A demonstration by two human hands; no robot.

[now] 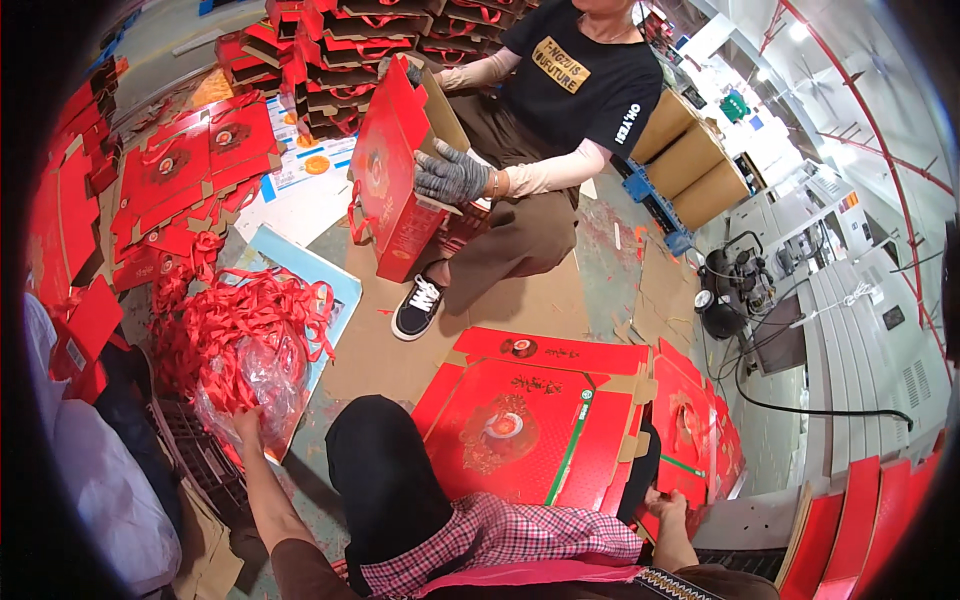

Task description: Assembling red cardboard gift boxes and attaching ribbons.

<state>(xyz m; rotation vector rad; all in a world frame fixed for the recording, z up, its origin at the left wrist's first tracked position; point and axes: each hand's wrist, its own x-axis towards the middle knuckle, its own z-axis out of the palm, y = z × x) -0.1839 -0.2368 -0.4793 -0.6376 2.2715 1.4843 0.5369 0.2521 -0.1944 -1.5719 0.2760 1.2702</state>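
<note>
A flattened red gift box (580, 420) with a round printed picture and a green stripe lies across my lap. My left hand (246, 424) reaches to the near edge of a heap of red ribbons (240, 330), partly wrapped in clear plastic (262, 375). Its fingertips are partly hidden among ribbon and plastic, and the fingers look pinched together. Down at my right side, my right hand (668, 506) has its fingers closed on the edge of a red cardboard piece (684, 484), beside more flattened red boxes (690, 410).
Across from me a seated co-worker (570, 80) in grey gloves (452, 172) holds an upright red box (385, 160). Stacked red boxes (350, 60) stand behind, flat ones (190, 165) at far left. A black compressor (725, 290) with a hose is at right.
</note>
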